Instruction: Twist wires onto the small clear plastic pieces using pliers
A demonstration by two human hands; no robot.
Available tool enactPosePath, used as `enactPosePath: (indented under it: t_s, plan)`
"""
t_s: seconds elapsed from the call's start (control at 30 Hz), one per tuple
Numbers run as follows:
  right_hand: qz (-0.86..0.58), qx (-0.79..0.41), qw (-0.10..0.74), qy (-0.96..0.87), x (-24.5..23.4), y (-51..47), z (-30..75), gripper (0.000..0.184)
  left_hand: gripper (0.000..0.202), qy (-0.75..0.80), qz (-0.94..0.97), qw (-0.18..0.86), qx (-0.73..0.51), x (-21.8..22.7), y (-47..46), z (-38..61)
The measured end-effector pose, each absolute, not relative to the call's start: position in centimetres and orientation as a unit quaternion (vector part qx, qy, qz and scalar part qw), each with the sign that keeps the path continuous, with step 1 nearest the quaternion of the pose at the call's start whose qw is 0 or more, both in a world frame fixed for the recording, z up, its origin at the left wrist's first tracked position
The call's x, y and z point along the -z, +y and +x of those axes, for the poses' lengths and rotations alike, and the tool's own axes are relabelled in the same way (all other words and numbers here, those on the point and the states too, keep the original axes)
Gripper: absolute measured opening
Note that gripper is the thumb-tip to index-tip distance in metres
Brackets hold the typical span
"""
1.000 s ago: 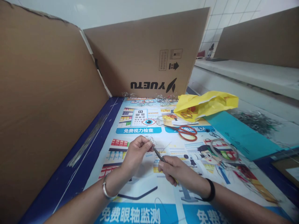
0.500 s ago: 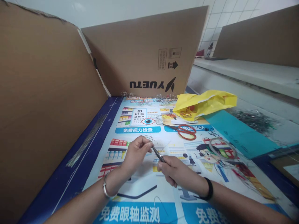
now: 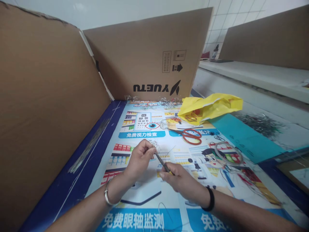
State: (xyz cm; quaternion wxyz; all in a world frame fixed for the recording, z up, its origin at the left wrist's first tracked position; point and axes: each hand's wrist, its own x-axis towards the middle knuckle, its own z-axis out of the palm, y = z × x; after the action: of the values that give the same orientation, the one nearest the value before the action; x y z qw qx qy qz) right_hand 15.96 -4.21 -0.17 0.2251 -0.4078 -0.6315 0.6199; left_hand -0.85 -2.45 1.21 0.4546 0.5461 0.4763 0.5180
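Observation:
My left hand (image 3: 142, 157) is closed in a pinch on a bit of thin wire (image 3: 154, 145), whose fine loops stick out beyond the fingertips. My right hand (image 3: 177, 175) is wrapped round slim dark pliers (image 3: 161, 162). A yellowish part of their handle shows at the fingers. The tips of the pliers meet the left fingertips; the exact spot they touch is too small to make out. Past the hands lie red-handled scissors (image 3: 191, 136) and a small round wire shape (image 3: 164, 124).
Cardboard panels (image 3: 145, 61) stand at the back and left. A yellow bag (image 3: 212, 108), a clear coil (image 3: 228, 153) and a teal sheet (image 3: 243, 138) lie right, beside a heap of wire bits (image 3: 259, 124). Straight wires (image 3: 89, 146) lie left on the blue edge.
The pliers have turned slightly in my right hand, showing the yellowish handle part. Both hands have shifted a little to the left, and the pliers' tips stay at the left fingertips.

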Motion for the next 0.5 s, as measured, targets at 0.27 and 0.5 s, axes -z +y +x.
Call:
enactPosePath:
  t_s: [0.27, 0.5]
  plan:
    - [-0.378, -0.617, 0.206, -0.659, 0.1, -3.5, 16.4, 0.028, 0.012, 0.478, 0.608, 0.403, -0.489, -1.6, -2.5, -1.3]
    - [-0.359, -0.604, 0.184, -0.687, -0.5, -2.9, 16.8, 0.027, 0.012, 0.487, 0.634, 0.408, -0.441, -2.1, -2.1, -1.9]
